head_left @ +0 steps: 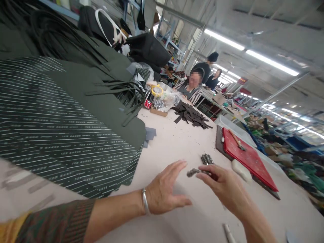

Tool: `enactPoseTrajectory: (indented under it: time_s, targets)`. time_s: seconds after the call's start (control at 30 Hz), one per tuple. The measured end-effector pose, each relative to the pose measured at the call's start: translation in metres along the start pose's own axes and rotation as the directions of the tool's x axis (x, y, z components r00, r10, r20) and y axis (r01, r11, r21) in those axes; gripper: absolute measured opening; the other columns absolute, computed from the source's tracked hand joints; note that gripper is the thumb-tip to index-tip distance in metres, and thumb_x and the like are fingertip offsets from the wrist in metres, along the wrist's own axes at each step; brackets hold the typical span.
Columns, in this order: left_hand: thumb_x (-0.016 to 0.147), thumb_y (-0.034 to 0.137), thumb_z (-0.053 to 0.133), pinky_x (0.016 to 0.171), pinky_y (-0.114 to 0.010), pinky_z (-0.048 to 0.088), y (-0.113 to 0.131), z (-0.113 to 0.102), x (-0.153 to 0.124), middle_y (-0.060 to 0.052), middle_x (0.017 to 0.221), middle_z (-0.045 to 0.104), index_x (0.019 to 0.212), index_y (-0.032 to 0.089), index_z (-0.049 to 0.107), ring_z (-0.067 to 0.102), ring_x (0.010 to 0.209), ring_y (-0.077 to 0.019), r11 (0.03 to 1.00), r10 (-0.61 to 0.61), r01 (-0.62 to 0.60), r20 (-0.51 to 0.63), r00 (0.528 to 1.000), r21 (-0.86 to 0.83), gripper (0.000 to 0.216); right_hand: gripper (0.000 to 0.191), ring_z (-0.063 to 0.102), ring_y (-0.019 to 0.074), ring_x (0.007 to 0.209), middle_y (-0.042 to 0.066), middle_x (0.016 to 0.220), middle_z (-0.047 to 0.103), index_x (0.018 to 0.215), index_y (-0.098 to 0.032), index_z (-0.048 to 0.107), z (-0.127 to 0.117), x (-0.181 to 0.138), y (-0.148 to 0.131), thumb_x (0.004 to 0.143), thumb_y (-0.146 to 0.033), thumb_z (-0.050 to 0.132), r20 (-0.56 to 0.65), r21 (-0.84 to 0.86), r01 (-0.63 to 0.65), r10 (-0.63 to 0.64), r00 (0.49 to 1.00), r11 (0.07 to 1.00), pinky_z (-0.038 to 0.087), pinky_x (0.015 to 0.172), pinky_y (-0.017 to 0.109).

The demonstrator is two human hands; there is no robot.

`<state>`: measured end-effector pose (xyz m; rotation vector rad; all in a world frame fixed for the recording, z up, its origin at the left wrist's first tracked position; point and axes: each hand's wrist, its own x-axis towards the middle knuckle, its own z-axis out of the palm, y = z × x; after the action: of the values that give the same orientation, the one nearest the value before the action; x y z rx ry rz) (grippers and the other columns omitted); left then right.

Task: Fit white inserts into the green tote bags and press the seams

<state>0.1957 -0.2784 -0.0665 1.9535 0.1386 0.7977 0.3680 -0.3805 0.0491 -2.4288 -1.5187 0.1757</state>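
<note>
My left hand (165, 189) hovers flat over the pale worktable (177, 141), fingers spread, holding nothing; a silver bangle sits on its wrist. Just to its right, my right hand (224, 189) pinches a small stack of dark metal pieces (193, 172) between its fingertips. A small pile of the same metal pieces (207, 158) lies on the table just beyond both hands.
Striped dark fabric (58, 135) and black straps are piled at left. A red board (249, 157) with a small tool lies at right, a white lump (241, 170) beside it. Dark cut strips (191, 115), a box and bags lie farther back. Other people sit beyond the table.
</note>
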Motion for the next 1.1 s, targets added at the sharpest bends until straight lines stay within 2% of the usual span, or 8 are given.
enactPoseTrajectory:
  time_s: [0.1,0.2,0.27,0.33,0.43,0.63,0.9,1.1]
  targets:
    - [0.083,0.036,0.068,0.113,-0.038,0.036,0.017,-0.014,-0.003,-0.017,0.141,0.049,0.146,0.010,0.031,0.046,0.131,-0.0229,0.993,0.116,-0.117,0.081,0.990,0.004,0.077,0.026,0.064,0.0166,0.064,0.002,0.077,0.074,0.087,-0.027,0.076,0.025,-0.031,-0.038,0.082,-0.046,0.059,0.006,0.172,0.125,-0.128,0.992,0.977,0.047,0.060,0.026]
    - [0.092,0.027,0.053,0.088,-0.027,0.051,0.029,-0.025,-0.017,-0.010,0.108,0.068,0.143,0.008,0.034,0.065,0.096,-0.0160,0.999,-0.022,0.027,0.172,0.985,-0.032,0.058,0.027,0.068,0.0170,0.068,0.002,0.083,0.075,0.094,-0.026,0.074,0.047,-0.055,-0.056,0.082,-0.046,0.061,-0.008,0.358,0.077,-0.079,0.997,0.930,0.053,0.063,0.026]
    - [0.095,0.028,0.049,0.074,-0.023,0.051,0.035,-0.034,-0.029,-0.003,0.089,0.069,0.138,0.011,0.041,0.064,0.077,-0.0132,0.992,-0.127,0.129,0.223,0.967,0.005,0.047,0.032,0.070,0.0176,0.073,0.003,0.090,0.076,0.102,-0.024,0.072,0.057,-0.067,-0.061,0.083,-0.048,0.062,-0.019,0.473,0.031,-0.025,1.000,0.880,0.057,0.067,0.027]
    - [0.097,0.026,0.047,0.071,-0.021,0.049,0.040,-0.044,-0.039,-0.001,0.083,0.068,0.122,0.014,0.054,0.063,0.074,-0.0120,0.987,-0.152,0.132,0.266,0.952,0.089,0.029,0.034,0.071,0.0176,0.073,0.004,0.092,0.076,0.104,-0.023,0.072,0.065,-0.076,-0.065,0.085,-0.048,0.060,-0.007,0.533,0.017,-0.015,1.000,0.846,0.059,0.067,0.027]
    - [0.097,0.024,0.046,0.077,-0.022,0.048,0.045,-0.060,-0.054,-0.003,0.092,0.068,0.097,0.014,0.060,0.064,0.084,-0.0143,0.956,-0.169,0.084,0.293,0.941,0.282,0.017,0.031,0.072,0.0173,0.073,0.005,0.092,0.077,0.102,-0.023,0.074,0.073,-0.082,-0.077,0.086,-0.045,0.060,-0.011,0.532,0.038,-0.038,0.999,0.846,0.060,0.068,0.026]
    - [0.099,0.032,0.041,0.072,-0.032,0.054,0.051,-0.086,-0.078,-0.007,0.096,0.068,0.101,0.013,0.056,0.068,0.086,-0.0222,0.816,-0.240,0.023,0.303,0.922,0.578,0.024,0.025,0.073,0.0165,0.069,0.004,0.084,0.078,0.094,-0.022,0.076,0.085,-0.079,-0.118,0.083,-0.037,0.059,-0.046,0.409,0.146,-0.139,0.989,0.901,0.059,0.065,0.022]
    - [0.096,0.027,0.043,0.061,-0.032,0.054,0.040,-0.114,-0.103,-0.006,0.087,0.069,0.093,0.013,0.059,0.069,0.074,-0.0225,0.708,-0.283,0.045,0.226,0.932,0.704,0.021,0.019,0.070,0.0165,0.059,0.001,0.072,0.074,0.088,-0.024,0.067,0.127,-0.065,-0.159,0.082,-0.029,0.049,-0.146,0.278,0.241,-0.207,0.967,0.930,0.056,0.060,0.024]
    - [0.095,0.025,0.041,0.063,-0.031,0.052,0.032,-0.147,-0.105,-0.006,0.089,0.069,0.095,0.014,0.060,0.067,0.078,-0.0220,0.701,-0.264,0.078,0.156,0.952,0.709,0.021,0.018,0.065,0.0161,0.057,0.000,0.069,0.070,0.083,-0.024,0.064,0.152,-0.036,-0.185,0.082,-0.034,0.049,-0.203,0.384,0.237,-0.168,0.965,0.892,0.053,0.059,0.026]
